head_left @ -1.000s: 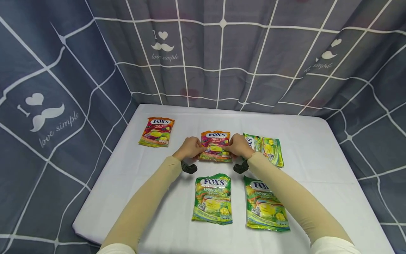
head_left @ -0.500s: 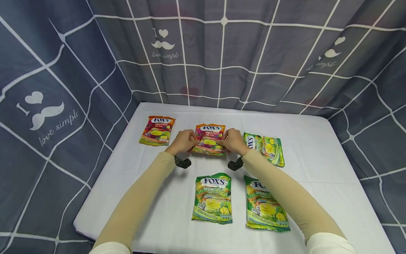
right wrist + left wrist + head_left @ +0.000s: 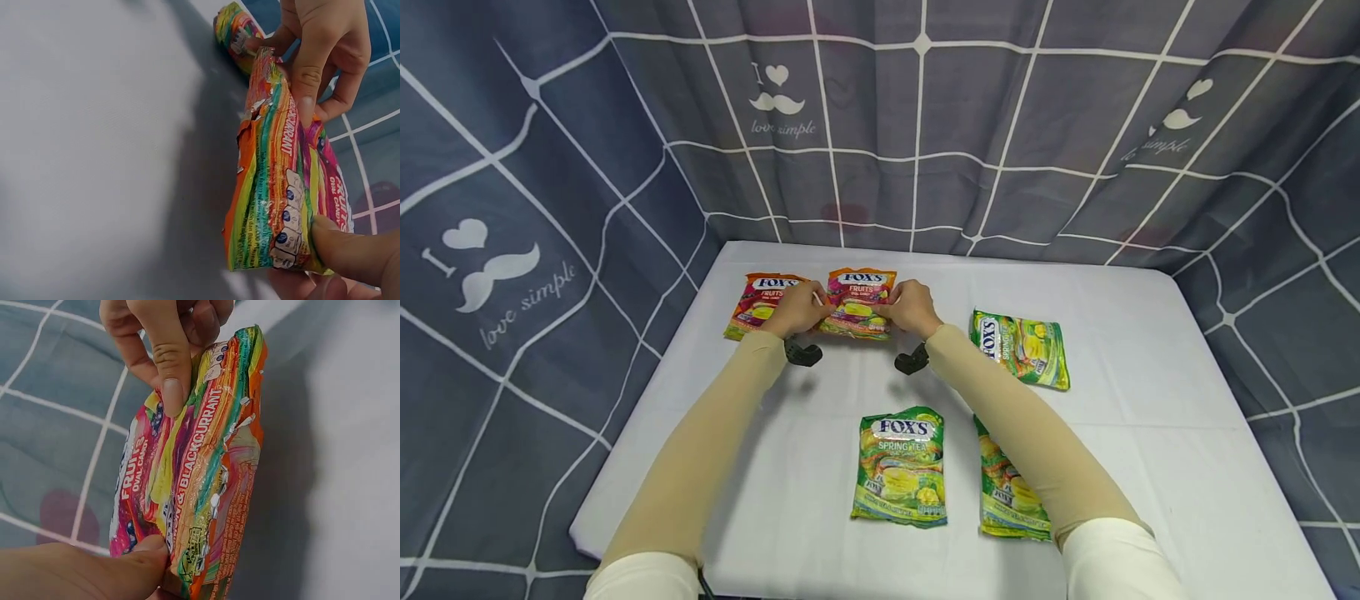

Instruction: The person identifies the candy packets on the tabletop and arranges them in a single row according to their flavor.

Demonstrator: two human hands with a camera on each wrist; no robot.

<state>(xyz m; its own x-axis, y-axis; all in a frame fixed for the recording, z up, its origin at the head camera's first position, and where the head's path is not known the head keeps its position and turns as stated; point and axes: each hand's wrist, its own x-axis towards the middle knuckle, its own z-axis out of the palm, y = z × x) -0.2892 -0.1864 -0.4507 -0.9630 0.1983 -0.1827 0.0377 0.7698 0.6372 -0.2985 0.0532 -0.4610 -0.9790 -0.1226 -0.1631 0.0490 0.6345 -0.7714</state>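
Observation:
Between my two hands is a red and orange Fox's Fruits candy bag (image 3: pixel 857 304), at the back of the table. My left hand (image 3: pixel 797 310) pinches its left side, thumb on the front, and partly covers a second Fruits candy bag (image 3: pixel 751 310) lying to the left. On the other side my right hand (image 3: pixel 913 308) pinches the right edge. In the left wrist view the held candy bag (image 3: pixel 194 462) is tilted and bulges between both thumbs. The right wrist view shows the bag's lower edge (image 3: pixel 265 187) above the white cloth, with a shadow beside it.
A green Spring Tea candy bag (image 3: pixel 1021 350) lies sideways at the right. Another green bag (image 3: pixel 900 468) is at the front middle, and a third (image 3: pixel 1009 492) is partly under my right forearm. Checked curtains (image 3: pixel 880 100) surround the white table (image 3: pixel 1150 367).
Both hands have carried the Fruits candy bag left and toward the back, from the table's middle to beside the other Fruits bag. The green bags have stayed in place.

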